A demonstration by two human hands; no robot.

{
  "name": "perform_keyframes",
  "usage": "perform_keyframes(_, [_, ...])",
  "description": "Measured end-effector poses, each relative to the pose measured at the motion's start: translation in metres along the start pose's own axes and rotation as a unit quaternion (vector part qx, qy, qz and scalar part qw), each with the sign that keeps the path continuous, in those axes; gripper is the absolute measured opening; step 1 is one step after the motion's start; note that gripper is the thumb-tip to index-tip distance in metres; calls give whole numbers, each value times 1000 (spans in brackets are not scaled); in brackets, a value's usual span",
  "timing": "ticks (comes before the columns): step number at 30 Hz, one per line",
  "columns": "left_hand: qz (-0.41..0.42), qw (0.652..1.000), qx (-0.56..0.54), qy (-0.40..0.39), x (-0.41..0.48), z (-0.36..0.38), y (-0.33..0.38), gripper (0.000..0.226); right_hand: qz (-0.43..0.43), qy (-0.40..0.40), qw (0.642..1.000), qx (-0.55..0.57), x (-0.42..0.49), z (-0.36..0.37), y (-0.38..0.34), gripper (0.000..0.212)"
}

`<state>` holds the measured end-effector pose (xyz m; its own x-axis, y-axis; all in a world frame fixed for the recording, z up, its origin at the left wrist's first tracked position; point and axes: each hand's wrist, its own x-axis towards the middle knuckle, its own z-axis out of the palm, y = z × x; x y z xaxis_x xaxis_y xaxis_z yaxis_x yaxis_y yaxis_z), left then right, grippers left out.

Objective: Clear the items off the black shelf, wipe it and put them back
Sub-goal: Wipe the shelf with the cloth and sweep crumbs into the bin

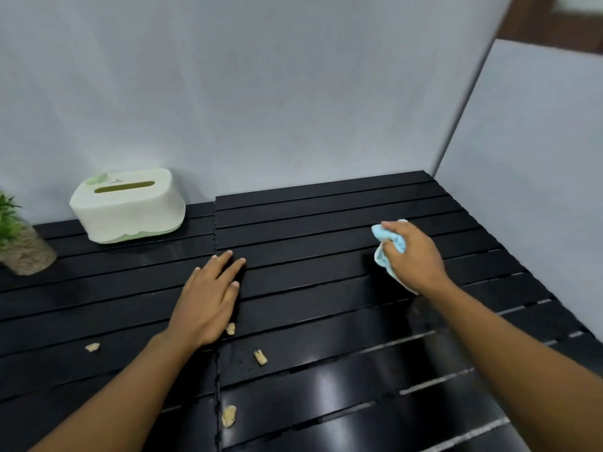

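Observation:
The black slatted shelf (pixel 310 223) fills the lower view. My right hand (pixel 412 254) grips a bunched light blue cloth (pixel 385 238) and presses it on the shelf at the right. My left hand (pixel 208 296) lies flat on the slats near the middle, fingers straight. A white and green tissue box (pixel 127 203) stands at the back left against the wall. A small potted plant (pixel 19 243) sits at the far left edge. Several tan crumbs (pixel 260 357) lie on the near slats.
Grey walls close the shelf at the back and on the right. A seam (pixel 216 243) runs front to back where two shelf panels join. A brown wooden frame (pixel 548 24) shows at the top right.

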<state>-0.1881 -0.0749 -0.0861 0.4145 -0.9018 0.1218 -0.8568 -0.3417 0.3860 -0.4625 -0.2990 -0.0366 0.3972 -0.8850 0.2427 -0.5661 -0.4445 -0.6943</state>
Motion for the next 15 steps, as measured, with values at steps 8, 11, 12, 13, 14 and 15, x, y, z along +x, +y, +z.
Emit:
perform_keyframes(8, [-13, 1000, 29, 0, 18, 11, -1, 63, 29, 18, 984, -176, 40, -35, 94, 13])
perform_keyframes(11, [-9, 1000, 23, 3, 19, 12, 0, 65, -21, 2, 982, -186, 59, 4, 72, 37])
perform_keyframes(12, [-9, 1000, 22, 3, 18, 11, 1, 64, -33, -10, 983, -181, 63, 17, 62, 38])
perform_keyframes(13, [-11, 1000, 23, 2, 17, 11, 2, 63, -44, -22, 983, -175, 66, 32, 50, 38])
perform_keyframes(14, [-12, 1000, 24, 0, 16, 10, 3, 63, -55, -36, 983, -171, 66, 46, 37, 38])
perform_keyframes(15, [-12, 1000, 24, 0, 16, 10, 3, 63, -71, -53, 982, -170, 64, 60, 23, 40])
